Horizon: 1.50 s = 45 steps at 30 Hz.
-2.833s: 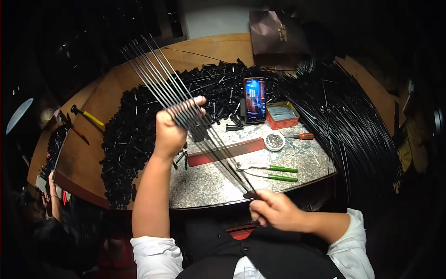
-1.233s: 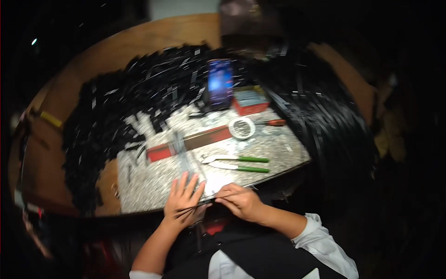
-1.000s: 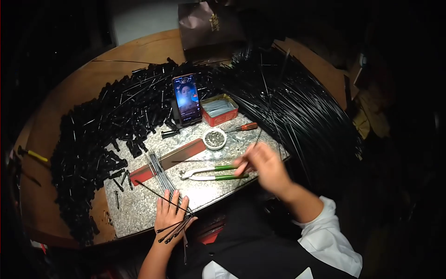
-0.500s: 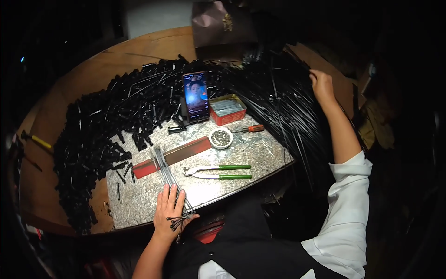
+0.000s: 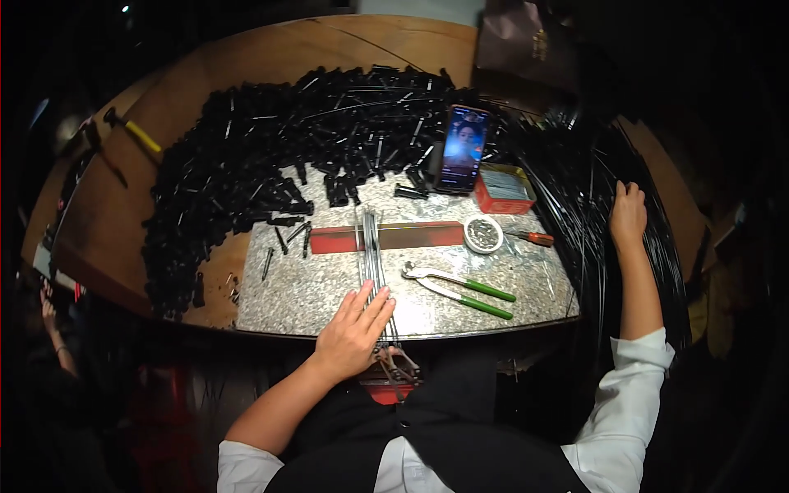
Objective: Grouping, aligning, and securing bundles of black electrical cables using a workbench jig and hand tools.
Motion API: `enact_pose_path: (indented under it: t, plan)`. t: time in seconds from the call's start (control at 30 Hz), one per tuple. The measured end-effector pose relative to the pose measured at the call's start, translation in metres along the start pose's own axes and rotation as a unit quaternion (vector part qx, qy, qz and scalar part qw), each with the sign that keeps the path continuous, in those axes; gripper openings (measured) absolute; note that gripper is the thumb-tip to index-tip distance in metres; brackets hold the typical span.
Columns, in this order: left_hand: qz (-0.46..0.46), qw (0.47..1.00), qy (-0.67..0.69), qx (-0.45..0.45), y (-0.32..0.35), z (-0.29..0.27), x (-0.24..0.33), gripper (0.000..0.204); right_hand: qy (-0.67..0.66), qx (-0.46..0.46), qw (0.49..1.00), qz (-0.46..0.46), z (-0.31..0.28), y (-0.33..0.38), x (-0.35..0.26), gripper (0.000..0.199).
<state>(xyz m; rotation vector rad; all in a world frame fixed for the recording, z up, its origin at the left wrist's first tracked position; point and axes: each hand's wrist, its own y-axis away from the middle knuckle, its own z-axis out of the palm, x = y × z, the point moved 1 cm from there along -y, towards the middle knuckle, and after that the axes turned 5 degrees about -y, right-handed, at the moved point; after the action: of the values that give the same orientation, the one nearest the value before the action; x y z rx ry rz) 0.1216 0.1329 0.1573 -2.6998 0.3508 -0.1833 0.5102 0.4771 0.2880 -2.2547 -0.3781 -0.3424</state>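
My left hand lies flat with its fingers stretched over a small bundle of thin metal rods, at the front edge of a speckled stone slab. The rods cross a long red block; their dark knobbed ends stick out past the edge beside my thumb. My right hand is at a heap of long thin black rods on the right, fingers curled down. Whatever its fingertips grip is hidden. Pliers with green handles lie on the slab between my hands.
A white bowl of small metal pieces, a red-handled screwdriver, a red tin of thin wires and an upright phone stand or lie behind. Black tubular parts are piled left. A hammer and another person's hand are far left.
The view has turned, shifting the table in the picture. My right hand has come from the heap's far outer edge onto the rods. My left hand stays on its bundle.
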Motion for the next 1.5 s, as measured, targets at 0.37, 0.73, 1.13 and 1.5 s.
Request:
enact_pose_path:
  t: [0.37, 0.73, 1.13, 1.5]
  plan:
    - [0.005, 1.0, -0.011, -0.026, 0.005, 0.003, -0.001, 0.074, -0.608, -0.35, 0.71, -0.066, -0.097, 0.033, -0.255, 0.022]
    - [-0.003, 0.999, -0.003, -0.044, 0.002, -0.001, 0.0, 0.085, -0.693, -0.466, 0.548, 0.039, -0.072, 0.046, -0.342, 0.017]
    - [-0.005, 1.0, 0.008, -0.02, 0.004, 0.003, 0.001, 0.081, -0.748, -0.503, 0.401, 0.166, -0.088, 0.041, -0.334, 0.013]
    - [-0.02, 1.0, 0.005, -0.015, 0.005, 0.004, 0.001, 0.08, -0.671, -0.369, 0.637, -0.088, -0.081, 0.034, -0.343, 0.028]
